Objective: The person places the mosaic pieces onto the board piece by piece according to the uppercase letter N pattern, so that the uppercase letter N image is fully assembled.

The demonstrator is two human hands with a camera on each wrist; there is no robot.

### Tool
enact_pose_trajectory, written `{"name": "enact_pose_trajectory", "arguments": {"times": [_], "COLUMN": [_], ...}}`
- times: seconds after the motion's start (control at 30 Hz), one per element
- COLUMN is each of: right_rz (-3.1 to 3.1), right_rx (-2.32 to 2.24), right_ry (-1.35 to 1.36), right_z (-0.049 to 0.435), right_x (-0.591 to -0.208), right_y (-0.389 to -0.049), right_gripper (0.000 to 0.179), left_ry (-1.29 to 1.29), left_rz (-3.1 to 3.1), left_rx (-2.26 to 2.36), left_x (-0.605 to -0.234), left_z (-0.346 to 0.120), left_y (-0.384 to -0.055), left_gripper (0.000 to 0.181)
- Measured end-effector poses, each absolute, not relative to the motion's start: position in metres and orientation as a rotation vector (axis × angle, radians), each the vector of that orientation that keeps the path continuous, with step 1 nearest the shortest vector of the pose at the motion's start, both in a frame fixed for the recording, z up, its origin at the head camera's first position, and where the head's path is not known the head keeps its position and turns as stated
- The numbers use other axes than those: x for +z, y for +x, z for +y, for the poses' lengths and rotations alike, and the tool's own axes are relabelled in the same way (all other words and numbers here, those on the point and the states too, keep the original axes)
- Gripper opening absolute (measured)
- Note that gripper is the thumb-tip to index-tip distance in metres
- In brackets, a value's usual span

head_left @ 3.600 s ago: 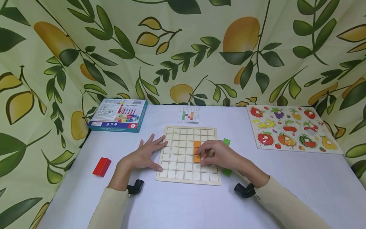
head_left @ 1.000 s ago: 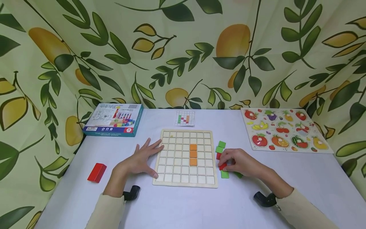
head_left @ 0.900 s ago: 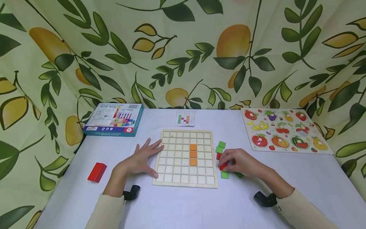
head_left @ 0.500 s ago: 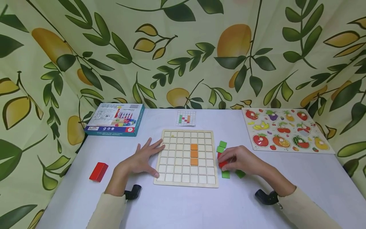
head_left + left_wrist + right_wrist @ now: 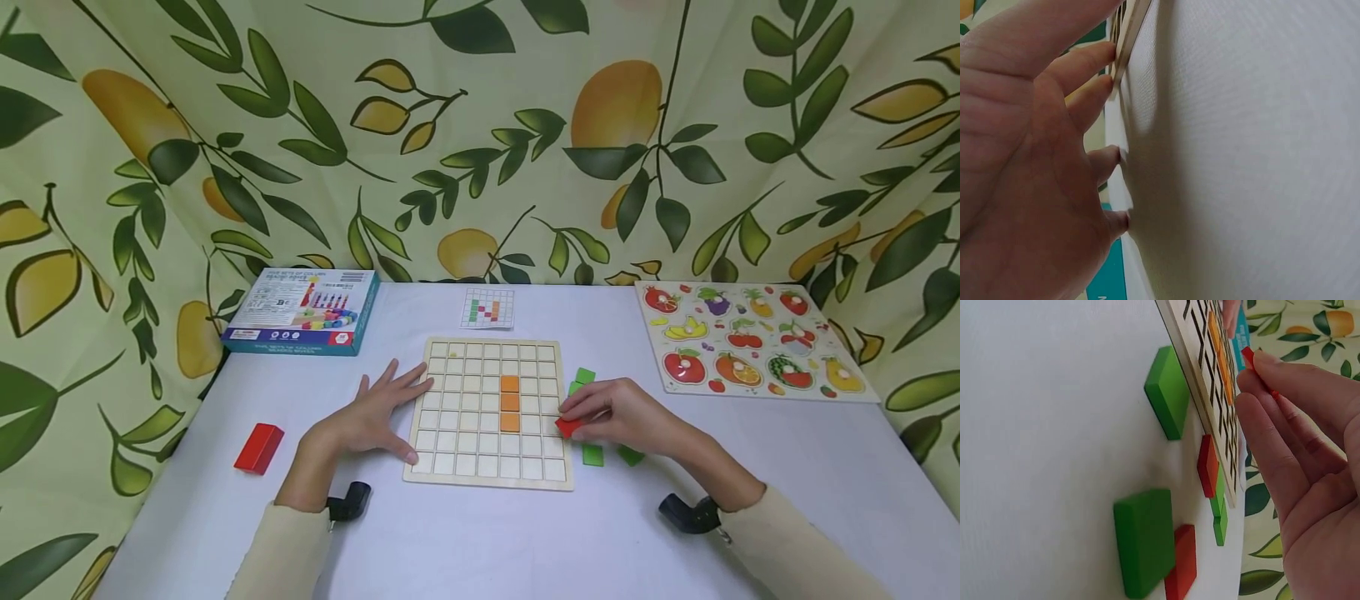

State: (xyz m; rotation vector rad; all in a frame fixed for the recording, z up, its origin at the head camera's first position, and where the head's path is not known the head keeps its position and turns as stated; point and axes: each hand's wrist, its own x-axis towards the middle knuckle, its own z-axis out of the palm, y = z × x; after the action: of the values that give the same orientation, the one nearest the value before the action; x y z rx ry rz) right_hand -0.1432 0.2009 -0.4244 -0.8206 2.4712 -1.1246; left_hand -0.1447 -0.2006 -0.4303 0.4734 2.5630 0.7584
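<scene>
Pinches red tile [image 5: 567, 427] in right hand [image 5: 626, 417], newly shifted leftward; holds left hand [image 5: 360, 422] spread-fingered; shows “FIVE SETS OF” on box [image 5: 300, 310], upper left.

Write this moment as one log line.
right hand: pinches red tile | left hand: touches board | three orange tiles: on board

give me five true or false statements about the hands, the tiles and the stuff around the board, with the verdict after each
1. The right hand pinches a red tile. True.
2. The left hand grips the red block. False: it touches the left edge of the grid board.
3. Three orange tiles form a column on the grid board. True.
4. The pattern card lies on top of the box. False: it lies on the table, beyond the grid board.
5. The fruit puzzle lies to the right of the grid board. True.
</scene>
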Motion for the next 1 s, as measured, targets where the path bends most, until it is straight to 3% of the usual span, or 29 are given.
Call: {"name": "enact_pose_trajectory", "arguments": {"times": [1.0], "right_rz": [2.419], "right_rx": [-1.193], "right_ry": [-0.953], "right_z": [0.135], "right_x": [-0.428], "right_y": [-0.131], "right_gripper": [0.020], "left_ry": [0.450], "left_rz": [2.566], "left_rx": [0.750], "left_x": [-0.431], "left_z": [-0.200], "left_y": [-0.145], "left_gripper": [0.114]}}
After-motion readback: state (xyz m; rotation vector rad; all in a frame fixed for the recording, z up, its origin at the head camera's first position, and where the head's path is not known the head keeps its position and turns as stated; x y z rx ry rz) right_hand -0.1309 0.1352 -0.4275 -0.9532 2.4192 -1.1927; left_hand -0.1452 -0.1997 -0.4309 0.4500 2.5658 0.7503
